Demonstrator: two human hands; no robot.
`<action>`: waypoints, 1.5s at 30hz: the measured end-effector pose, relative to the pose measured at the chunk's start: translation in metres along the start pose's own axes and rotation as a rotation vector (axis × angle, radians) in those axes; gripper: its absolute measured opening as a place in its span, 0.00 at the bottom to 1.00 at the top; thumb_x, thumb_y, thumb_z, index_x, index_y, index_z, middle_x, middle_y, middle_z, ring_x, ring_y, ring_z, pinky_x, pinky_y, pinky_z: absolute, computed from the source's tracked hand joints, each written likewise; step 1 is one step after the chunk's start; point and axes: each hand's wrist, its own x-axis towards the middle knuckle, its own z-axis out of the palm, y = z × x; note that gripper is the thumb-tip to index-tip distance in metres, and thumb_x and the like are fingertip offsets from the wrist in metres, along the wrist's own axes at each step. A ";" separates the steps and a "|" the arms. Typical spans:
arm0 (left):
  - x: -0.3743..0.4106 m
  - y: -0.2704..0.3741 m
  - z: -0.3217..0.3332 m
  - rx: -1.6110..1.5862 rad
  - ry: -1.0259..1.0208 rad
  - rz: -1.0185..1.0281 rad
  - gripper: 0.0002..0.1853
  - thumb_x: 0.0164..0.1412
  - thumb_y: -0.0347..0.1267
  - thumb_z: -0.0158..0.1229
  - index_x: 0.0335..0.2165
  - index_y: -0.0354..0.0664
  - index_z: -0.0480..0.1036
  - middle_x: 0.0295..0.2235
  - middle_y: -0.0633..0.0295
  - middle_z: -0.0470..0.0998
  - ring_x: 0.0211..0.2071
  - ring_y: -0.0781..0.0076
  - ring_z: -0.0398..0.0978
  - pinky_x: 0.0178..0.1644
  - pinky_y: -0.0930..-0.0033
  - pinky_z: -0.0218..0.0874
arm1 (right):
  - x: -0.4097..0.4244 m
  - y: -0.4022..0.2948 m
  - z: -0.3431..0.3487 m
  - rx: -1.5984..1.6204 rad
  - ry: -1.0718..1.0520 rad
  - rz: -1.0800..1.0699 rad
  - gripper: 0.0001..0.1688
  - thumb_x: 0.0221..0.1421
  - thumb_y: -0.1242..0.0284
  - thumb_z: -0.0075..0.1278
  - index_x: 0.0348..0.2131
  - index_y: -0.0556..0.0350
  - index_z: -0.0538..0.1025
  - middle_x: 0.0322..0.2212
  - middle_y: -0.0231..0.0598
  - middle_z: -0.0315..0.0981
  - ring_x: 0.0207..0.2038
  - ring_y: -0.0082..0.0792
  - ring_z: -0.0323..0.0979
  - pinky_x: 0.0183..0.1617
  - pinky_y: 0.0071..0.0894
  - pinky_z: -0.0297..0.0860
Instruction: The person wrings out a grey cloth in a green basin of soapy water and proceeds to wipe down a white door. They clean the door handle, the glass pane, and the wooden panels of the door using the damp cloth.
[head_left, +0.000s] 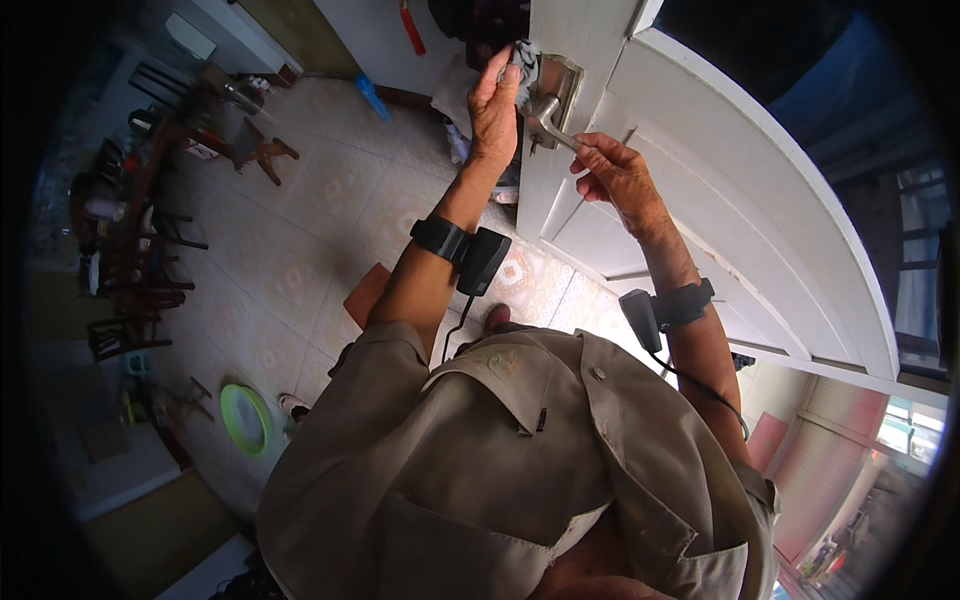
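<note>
My left hand (496, 105) holds a grey cloth (527, 73) against the free edge of a white panelled door (690, 172), beside the metal lock plate (571, 75). The fingers of my right hand (613, 176) pinch the end of the lever door handle (553, 127). Below the lever, a key (535, 142) sits at the lock plate. Both of my forearms wear black straps with small black devices and cables.
A tiled floor (300, 247) spreads out on the left, with a green basin (245, 420), a folding wooden stool (266, 150) and a blue object (373, 97) on it. Dark wooden chairs (150, 292) stand at the far left. Bags hang or lie behind the door edge.
</note>
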 end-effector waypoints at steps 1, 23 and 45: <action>-0.004 0.000 0.000 -0.010 0.023 -0.008 0.17 0.63 0.33 0.49 0.48 0.37 0.68 0.39 0.67 0.74 0.39 0.82 0.67 0.47 0.78 0.58 | -0.001 0.000 0.000 0.000 0.001 0.001 0.17 0.60 0.64 0.46 0.44 0.54 0.71 0.26 0.31 0.72 0.22 0.17 0.69 0.26 0.15 0.69; -0.040 -0.055 -0.030 -0.009 0.208 -0.171 0.18 0.61 0.29 0.50 0.50 0.37 0.67 0.45 0.64 0.72 0.44 0.78 0.67 0.52 0.76 0.55 | -0.007 -0.007 0.004 0.030 0.016 0.043 0.19 0.60 0.65 0.46 0.46 0.57 0.70 0.27 0.32 0.72 0.24 0.19 0.70 0.28 0.17 0.68; -0.068 -0.144 -0.096 0.195 0.251 -0.523 0.13 0.55 0.29 0.56 0.40 0.37 0.74 0.31 0.66 0.76 0.33 0.79 0.69 0.39 0.77 0.60 | -0.010 -0.006 0.003 0.018 0.006 0.014 0.19 0.60 0.64 0.44 0.46 0.55 0.71 0.29 0.34 0.73 0.25 0.20 0.71 0.27 0.16 0.69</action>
